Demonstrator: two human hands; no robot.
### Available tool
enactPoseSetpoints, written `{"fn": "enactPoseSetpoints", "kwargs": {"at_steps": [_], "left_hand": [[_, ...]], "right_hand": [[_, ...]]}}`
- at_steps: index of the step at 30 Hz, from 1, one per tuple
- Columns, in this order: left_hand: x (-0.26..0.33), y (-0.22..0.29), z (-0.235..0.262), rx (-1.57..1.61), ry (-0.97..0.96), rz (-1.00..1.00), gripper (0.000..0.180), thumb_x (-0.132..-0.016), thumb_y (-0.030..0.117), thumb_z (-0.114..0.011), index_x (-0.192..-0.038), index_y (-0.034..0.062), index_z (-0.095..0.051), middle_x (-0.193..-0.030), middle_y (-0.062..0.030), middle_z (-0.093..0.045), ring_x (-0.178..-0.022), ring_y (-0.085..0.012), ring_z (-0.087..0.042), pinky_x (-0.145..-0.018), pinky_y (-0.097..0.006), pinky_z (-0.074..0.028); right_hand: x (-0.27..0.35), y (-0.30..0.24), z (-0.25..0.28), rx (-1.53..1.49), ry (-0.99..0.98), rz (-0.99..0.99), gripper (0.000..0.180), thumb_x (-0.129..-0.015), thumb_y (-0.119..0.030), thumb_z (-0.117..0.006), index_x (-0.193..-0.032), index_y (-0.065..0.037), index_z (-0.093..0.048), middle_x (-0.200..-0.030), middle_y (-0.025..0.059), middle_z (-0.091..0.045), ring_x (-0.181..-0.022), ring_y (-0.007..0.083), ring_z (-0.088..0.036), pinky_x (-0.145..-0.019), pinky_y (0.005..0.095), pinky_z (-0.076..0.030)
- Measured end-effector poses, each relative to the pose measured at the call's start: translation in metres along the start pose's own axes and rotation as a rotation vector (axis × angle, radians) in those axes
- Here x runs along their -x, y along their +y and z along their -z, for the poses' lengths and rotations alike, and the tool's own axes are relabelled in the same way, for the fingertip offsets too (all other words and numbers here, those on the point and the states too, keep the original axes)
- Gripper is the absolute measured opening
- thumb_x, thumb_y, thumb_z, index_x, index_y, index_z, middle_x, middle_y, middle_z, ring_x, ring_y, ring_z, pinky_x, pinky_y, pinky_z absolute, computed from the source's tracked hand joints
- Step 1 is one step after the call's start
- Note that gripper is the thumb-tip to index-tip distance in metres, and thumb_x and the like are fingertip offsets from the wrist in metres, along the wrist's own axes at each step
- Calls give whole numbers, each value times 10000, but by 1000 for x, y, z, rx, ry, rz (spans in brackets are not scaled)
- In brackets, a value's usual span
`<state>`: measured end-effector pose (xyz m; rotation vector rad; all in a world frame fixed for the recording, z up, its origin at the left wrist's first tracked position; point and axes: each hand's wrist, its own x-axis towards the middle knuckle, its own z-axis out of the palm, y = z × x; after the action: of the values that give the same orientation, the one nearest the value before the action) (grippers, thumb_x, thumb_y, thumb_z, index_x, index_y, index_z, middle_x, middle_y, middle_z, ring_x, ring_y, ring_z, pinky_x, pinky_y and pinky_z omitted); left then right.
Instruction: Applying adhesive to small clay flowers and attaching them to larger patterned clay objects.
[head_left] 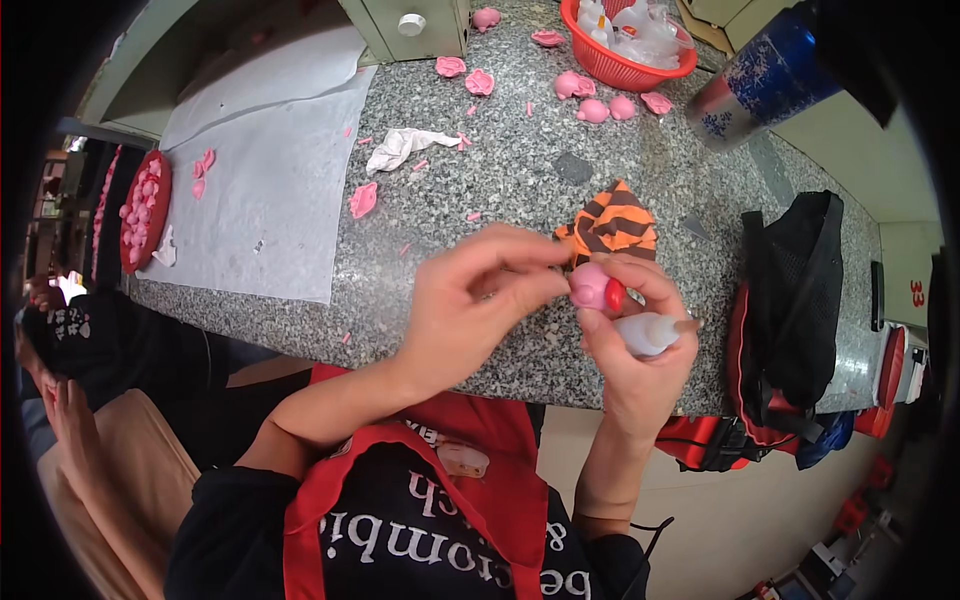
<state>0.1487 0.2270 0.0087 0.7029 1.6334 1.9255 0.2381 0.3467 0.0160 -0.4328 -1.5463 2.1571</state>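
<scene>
Along the left edge of the surface, a red basket holds many small pink pieces. Right of it lies a white sheet, with a few pink parts on it. Beyond the sheet's right side, a crumpled white tissue rests among pink scraps. The left hand is above the near edge, fingers curled, its thumb and forefinger almost together at the left side of a pink figure; I cannot tell whether they pinch anything. This figure, with a red part on its right, is held between the thumb and fingertips of the right hand, which also clasps a translucent bottle, nozzle pointing right. Just beyond the figure is an orange-and-brown striped cloth. Toward the far edge, a red colander contains clear bottles. Farther right are a blue flask and, by the near edge, a black bag.
</scene>
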Motion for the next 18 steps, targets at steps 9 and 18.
{"fn": "enactPoseSetpoints", "kwargs": {"at_steps": [9,18], "left_hand": [[8,1,3,-193,-52,-291,230,-744,-96,-553,-960,-34,-606,-1045,-176,-536,-932,-221,-565,-780,-272,-480],[13,-1,6,-32,-53,-206,199,-751,-113,-527,-919,-41,-603,-1064,-221,-514,-953,-244,-559,-797,-291,-479]], "right_hand": [[6,10,-2,254,-2,271,349,-613,72,-693,-944,-3,-614,-924,75,-555,-738,96,-533,-622,201,-431],[5,14,-8,225,4,300,318,-606,69,-710,-907,9,-624,-916,108,-556,-809,155,-556,-672,236,-466]]}}
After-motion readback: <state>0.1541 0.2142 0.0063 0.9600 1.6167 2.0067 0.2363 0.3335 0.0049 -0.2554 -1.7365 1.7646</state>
